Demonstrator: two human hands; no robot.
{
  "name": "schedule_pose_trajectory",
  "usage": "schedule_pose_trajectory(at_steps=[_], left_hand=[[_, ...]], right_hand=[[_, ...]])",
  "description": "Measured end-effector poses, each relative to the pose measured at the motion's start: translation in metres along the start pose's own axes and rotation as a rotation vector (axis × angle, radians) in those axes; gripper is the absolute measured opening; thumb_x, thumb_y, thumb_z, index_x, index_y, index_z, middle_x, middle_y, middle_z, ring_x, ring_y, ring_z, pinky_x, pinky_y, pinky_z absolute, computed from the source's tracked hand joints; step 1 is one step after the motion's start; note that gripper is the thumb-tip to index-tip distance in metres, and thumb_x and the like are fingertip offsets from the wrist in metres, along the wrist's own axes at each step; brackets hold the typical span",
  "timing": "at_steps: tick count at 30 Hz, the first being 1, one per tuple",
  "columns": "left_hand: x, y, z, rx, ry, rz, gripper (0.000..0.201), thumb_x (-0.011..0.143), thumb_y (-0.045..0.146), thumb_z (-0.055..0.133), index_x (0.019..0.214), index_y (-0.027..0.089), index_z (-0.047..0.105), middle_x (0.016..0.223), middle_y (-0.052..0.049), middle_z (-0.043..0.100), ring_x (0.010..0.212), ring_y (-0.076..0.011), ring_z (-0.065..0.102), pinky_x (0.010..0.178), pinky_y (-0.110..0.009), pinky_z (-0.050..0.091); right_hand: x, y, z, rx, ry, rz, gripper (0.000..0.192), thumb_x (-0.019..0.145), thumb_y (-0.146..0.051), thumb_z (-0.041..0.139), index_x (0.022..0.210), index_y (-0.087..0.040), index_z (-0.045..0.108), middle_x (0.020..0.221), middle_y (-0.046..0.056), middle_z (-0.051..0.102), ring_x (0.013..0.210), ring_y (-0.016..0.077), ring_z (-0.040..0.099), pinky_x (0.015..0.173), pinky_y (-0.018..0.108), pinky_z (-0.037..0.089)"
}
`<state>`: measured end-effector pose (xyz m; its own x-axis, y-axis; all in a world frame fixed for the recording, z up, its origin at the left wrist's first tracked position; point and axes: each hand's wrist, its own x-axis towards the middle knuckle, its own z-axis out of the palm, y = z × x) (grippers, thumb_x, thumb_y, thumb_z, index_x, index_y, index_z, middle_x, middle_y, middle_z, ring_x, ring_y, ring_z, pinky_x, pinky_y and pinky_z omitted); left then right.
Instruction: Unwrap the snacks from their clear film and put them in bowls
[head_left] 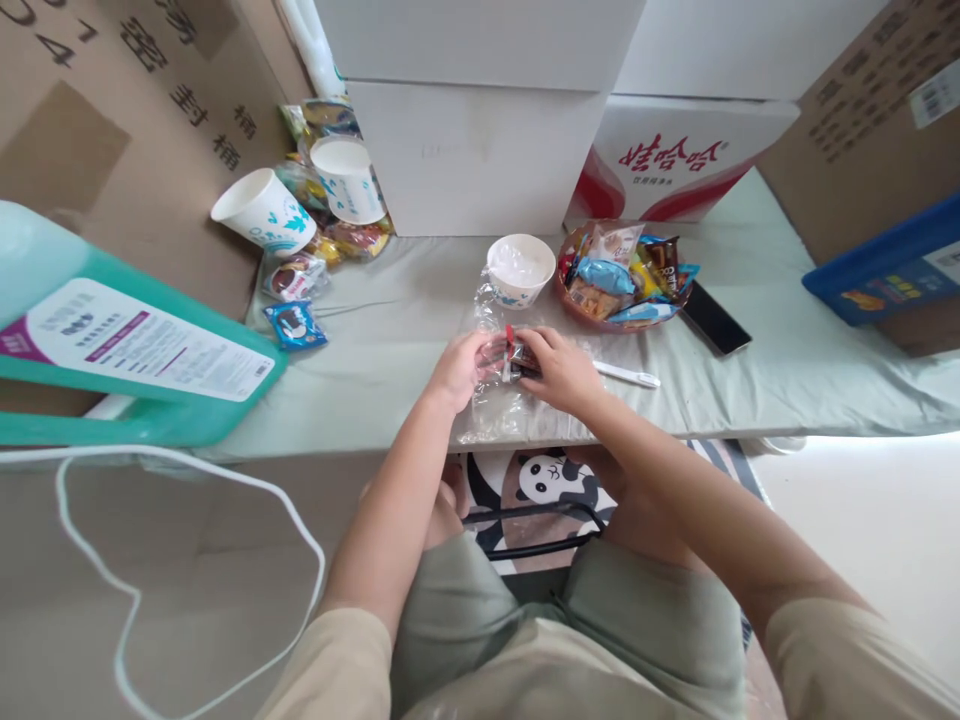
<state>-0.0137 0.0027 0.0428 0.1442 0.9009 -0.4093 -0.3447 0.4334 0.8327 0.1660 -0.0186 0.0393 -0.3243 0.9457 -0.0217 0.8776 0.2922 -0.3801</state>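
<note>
My left hand (461,368) and my right hand (561,368) meet near the table's front edge over a clear plastic bag (491,405). Between the fingers of both hands is a small dark wrapped snack with a red end (513,356). The bag lies crumpled on the grey cloth, reaching up to a white paper cup (520,268) just behind my hands. A white pen-like stick (628,375) lies right of my right hand.
A brown bowl (574,301) full of wrapped snacks sits behind right, a black phone (715,318) beside it. Two tipped paper cups (264,212) and loose snack packets lie back left. White and cardboard boxes wall the back; a teal container (112,350) juts in left.
</note>
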Motion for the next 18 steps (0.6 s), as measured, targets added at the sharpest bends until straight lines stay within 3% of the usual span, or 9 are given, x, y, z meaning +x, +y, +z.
schedule_pose_trajectory(at_steps=[3, 7, 13, 18], left_hand=[[0.001, 0.004, 0.006, -0.268, -0.008, -0.121, 0.013, 0.078, 0.025, 0.056, 0.078, 0.015, 0.065, 0.101, -0.012, 0.077, 0.094, -0.0227, 0.073, 0.085, -0.035, 0.056], [0.0, 0.007, 0.013, -0.363, 0.003, -0.168, 0.01, 0.077, 0.022, 0.053, 0.074, 0.017, 0.061, 0.097, -0.011, 0.079, 0.089, -0.0226, 0.076, 0.078, -0.034, 0.058], [0.01, 0.012, 0.011, -0.312, 0.248, -0.132, 0.017, 0.073, 0.019, 0.049, 0.058, 0.02, 0.043, 0.08, -0.01, 0.077, 0.074, -0.0198, 0.076, 0.059, -0.025, 0.055], [0.024, 0.019, 0.002, -0.135, 0.29, -0.142, 0.012, 0.076, 0.017, 0.048, 0.064, 0.018, 0.051, 0.062, -0.005, 0.07, 0.055, -0.0158, 0.07, 0.047, -0.019, 0.047]], right_hand=[[-0.001, 0.007, 0.0, 0.099, 0.04, -0.022, 0.078, 0.079, -0.029, 0.069, 0.153, -0.024, 0.042, 0.15, 0.016, 0.051, 0.125, 0.0362, 0.061, 0.097, 0.051, 0.056], [0.0, 0.023, 0.0, 0.245, 0.069, -0.024, 0.08, 0.077, -0.028, 0.069, 0.153, -0.024, 0.044, 0.15, 0.015, 0.052, 0.128, 0.0352, 0.06, 0.103, 0.051, 0.054], [0.002, 0.058, -0.006, 0.512, 0.109, -0.217, 0.062, 0.086, -0.032, 0.061, 0.146, -0.023, 0.051, 0.148, 0.013, 0.058, 0.137, 0.0292, 0.056, 0.116, 0.049, 0.046], [-0.012, 0.065, -0.003, 0.409, 0.278, -0.041, 0.049, 0.093, -0.034, 0.048, 0.14, -0.021, 0.054, 0.138, 0.014, 0.066, 0.123, 0.0338, 0.066, 0.101, 0.055, 0.055]])
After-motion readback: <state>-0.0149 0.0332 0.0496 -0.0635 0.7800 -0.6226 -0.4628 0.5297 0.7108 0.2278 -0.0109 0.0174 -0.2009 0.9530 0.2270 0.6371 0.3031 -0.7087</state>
